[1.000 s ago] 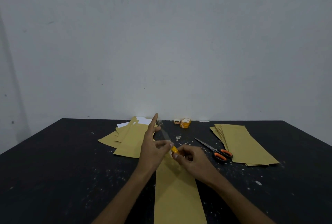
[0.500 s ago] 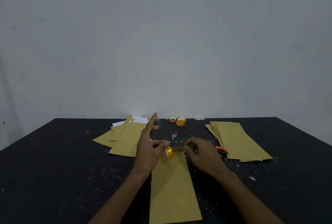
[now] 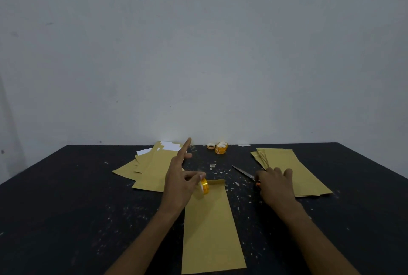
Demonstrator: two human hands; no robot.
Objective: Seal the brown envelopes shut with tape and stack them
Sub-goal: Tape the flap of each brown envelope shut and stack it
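One brown envelope (image 3: 209, 226) lies lengthwise on the black table (image 3: 66, 197) in front of me. My left hand (image 3: 178, 184) pinches a small yellow tape roll (image 3: 204, 186) just above the envelope's far end, with the index finger pointing away. My right hand (image 3: 276, 186) is off to the right, its fingers curled down over the orange handles of the scissors (image 3: 244, 172). Only the blades and a bit of orange show. A loose pile of brown envelopes (image 3: 152, 171) lies at the left, and a neater stack (image 3: 295, 168) at the right.
Three spare tape rolls (image 3: 220, 148) stand by the wall at the table's far edge. White sheets (image 3: 170, 145) stick out from behind the left pile. Small paper scraps dot the table's middle.
My right hand has let go of the tape end and moved right onto the scissors. The left hand still holds the roll over the envelope's far end.
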